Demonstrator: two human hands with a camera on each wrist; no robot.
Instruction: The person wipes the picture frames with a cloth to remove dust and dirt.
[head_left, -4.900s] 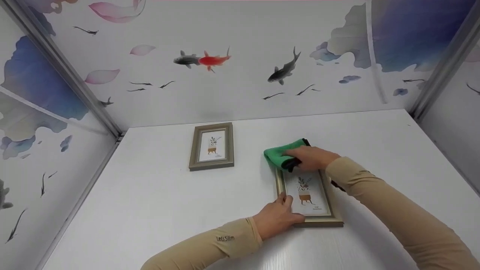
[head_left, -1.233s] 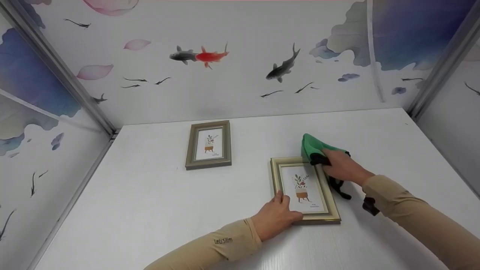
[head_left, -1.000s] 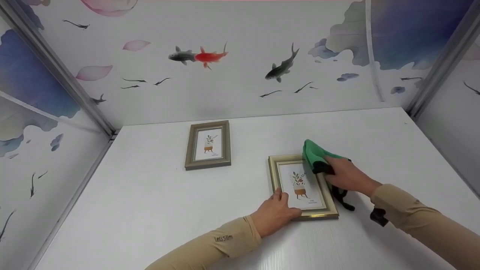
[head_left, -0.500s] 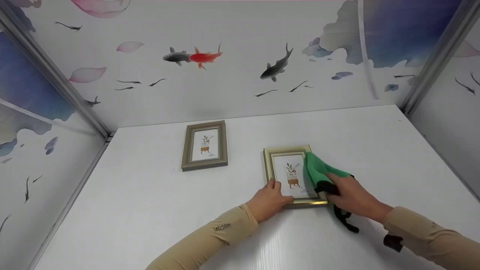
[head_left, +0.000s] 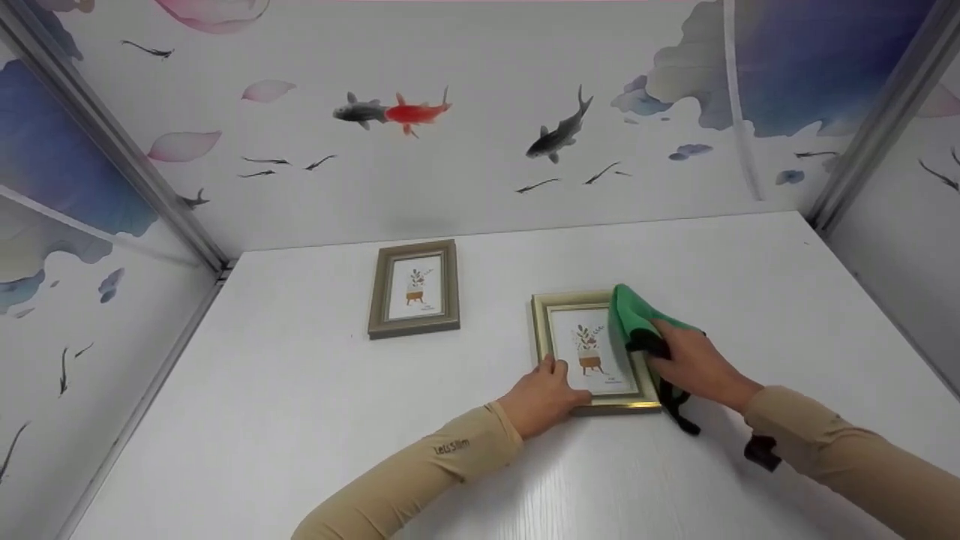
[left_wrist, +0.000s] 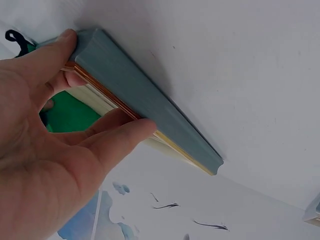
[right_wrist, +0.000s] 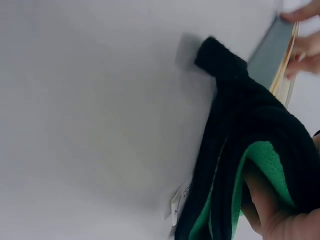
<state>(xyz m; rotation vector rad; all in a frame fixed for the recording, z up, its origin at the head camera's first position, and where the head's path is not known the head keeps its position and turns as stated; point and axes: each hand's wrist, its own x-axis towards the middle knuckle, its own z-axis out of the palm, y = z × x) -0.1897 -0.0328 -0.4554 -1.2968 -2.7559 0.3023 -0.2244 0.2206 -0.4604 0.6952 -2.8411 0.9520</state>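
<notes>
In the head view a gold picture frame [head_left: 621,405] with a plant-pot print lies face up on the white table. My left hand [head_left: 544,397] holds its near left corner, fingers on the left side and thumb at the near edge. In the left wrist view, thumb and fingers of the left hand [left_wrist: 55,145] press on the edges of the picture frame [left_wrist: 150,105]. My right hand [head_left: 697,364] grips a folded green cloth [head_left: 630,307] with black edging, laid over the frame's right side and far right corner. The right wrist view shows the cloth [right_wrist: 240,110] close up, fingers tucked inside its fold.
A second, browner picture frame [head_left: 377,300] with a similar print lies farther back on the left of the white table [head_left: 300,420]. Panels printed with fish and petals [head_left: 480,187] stand at the back and both sides, joined by metal posts [head_left: 180,202].
The cloth has gone from the frame's far left corner to its right side, lately down that side and partly back up. The held frame has shifted slightly away. The left hand keeps its hold.
</notes>
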